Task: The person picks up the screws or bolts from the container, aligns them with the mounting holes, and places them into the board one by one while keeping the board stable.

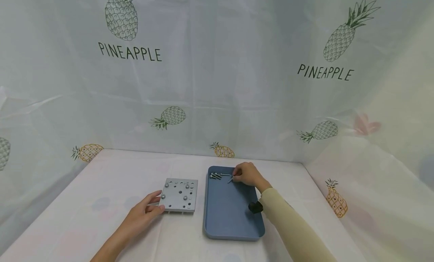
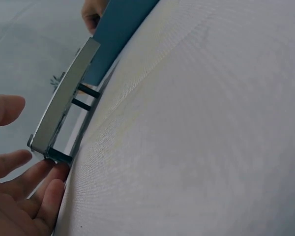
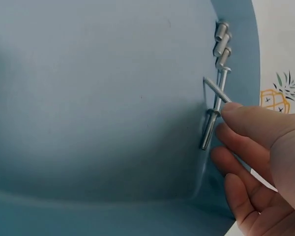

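Your left hand was at the lower left of centre in the head view, against the left edge of the plate. Its grip was released: in the left wrist view, loosely bent fingers touched the plate near its lower end, while the thumb stood apart from it.

The plate was left of the tray, near but apart from it. Four bolts showed their heads on the upper face, among several holes. Dark posts projected from the underside toward the table.

Your right hand was over the upper right of the tray. Its grip was a pinch: thumb and finger grasped one end of a screw, whose free end pointed to the upper left in the right wrist view. Behind it, loose screws lay in a line along the tray wall, toward the right of that view; in the head view they lay at the tray's upper left.

A pale sleeve covered your right forearm, with a black device beside its cuff. A curtain with pineapple prints filled the upper frame.
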The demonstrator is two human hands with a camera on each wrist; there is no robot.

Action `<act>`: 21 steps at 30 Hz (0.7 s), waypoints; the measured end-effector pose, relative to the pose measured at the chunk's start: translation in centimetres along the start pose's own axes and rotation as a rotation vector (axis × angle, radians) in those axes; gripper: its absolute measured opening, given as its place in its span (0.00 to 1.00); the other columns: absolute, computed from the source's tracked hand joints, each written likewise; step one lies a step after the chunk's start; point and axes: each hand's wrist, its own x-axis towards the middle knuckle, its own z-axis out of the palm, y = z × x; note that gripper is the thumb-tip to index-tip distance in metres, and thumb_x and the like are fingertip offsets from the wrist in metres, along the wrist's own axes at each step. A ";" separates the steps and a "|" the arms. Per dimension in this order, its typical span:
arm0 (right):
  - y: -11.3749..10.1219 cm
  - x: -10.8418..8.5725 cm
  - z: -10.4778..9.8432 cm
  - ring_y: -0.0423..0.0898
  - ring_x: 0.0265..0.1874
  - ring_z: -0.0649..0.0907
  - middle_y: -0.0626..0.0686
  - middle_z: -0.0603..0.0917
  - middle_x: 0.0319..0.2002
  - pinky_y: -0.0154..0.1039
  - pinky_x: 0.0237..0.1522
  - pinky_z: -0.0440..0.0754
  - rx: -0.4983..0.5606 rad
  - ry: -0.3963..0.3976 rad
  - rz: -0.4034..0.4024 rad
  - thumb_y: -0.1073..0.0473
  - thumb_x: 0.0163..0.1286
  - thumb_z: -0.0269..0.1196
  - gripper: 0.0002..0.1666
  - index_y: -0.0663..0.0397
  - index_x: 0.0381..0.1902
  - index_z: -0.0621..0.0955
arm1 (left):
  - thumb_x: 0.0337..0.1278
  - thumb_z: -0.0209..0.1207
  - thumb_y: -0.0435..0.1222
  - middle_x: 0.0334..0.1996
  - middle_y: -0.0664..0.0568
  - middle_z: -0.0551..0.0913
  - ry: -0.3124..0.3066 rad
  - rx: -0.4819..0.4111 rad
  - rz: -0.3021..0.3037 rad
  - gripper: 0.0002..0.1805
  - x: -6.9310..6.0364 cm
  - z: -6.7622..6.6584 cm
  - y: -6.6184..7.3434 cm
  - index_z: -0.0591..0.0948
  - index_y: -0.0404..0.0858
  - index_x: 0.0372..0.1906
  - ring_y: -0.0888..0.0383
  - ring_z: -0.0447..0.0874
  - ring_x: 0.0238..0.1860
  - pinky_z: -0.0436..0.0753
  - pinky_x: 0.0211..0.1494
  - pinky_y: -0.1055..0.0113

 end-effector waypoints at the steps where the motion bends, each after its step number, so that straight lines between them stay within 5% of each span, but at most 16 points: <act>1: 0.0 0.0 -0.1 0.39 0.30 0.82 0.47 0.88 0.30 0.43 0.40 0.82 0.015 -0.001 0.001 0.67 0.63 0.77 0.05 0.56 0.34 0.89 | 0.71 0.64 0.57 0.74 0.38 0.74 0.000 -0.001 0.000 0.42 0.0 0.0 0.0 0.65 0.47 0.82 0.47 0.83 0.66 0.72 0.70 0.35; 21: -0.1 -0.2 0.3 0.39 0.29 0.83 0.48 0.89 0.31 0.38 0.35 0.82 0.143 0.022 0.002 0.68 0.65 0.73 0.05 0.57 0.38 0.88 | 0.70 0.67 0.53 0.72 0.40 0.77 0.019 0.001 0.003 0.40 0.0 0.3 0.0 0.67 0.47 0.81 0.50 0.84 0.63 0.76 0.68 0.40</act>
